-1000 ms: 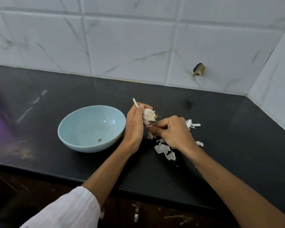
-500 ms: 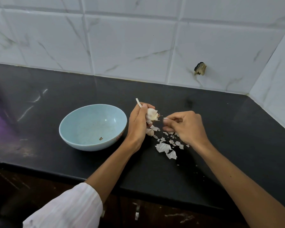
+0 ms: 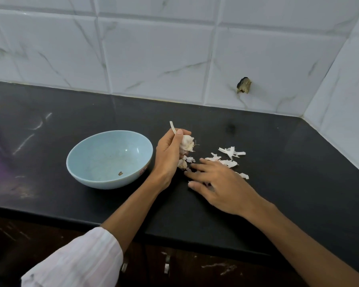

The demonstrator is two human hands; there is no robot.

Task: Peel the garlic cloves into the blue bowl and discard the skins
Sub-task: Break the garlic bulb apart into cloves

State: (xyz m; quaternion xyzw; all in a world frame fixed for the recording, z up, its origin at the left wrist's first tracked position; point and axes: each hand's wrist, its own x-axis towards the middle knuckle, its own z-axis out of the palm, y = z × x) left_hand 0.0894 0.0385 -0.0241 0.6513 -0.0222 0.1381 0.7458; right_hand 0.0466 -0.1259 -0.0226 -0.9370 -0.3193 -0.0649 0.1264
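Beside blue bowl at three o'clock, grips garlic in left hand, spreads right hand flat over skins; mid-peel, likely pinch next.

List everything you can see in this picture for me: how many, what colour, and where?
blue bowl: one, pale blue, on the counter, left of both hands
speck: one, brown, inside the bowl
garlic bulb: one, white, gripped in the left hand
garlic skins: several scraps, white, on the counter by the right hand
counter: one, black
wall tiles: several, white, marbled, behind the counter
hole: one, dark, in a tile
sleeve: one, white, left arm
left hand: holds the bulb
right hand: open, fingers spread over the counter
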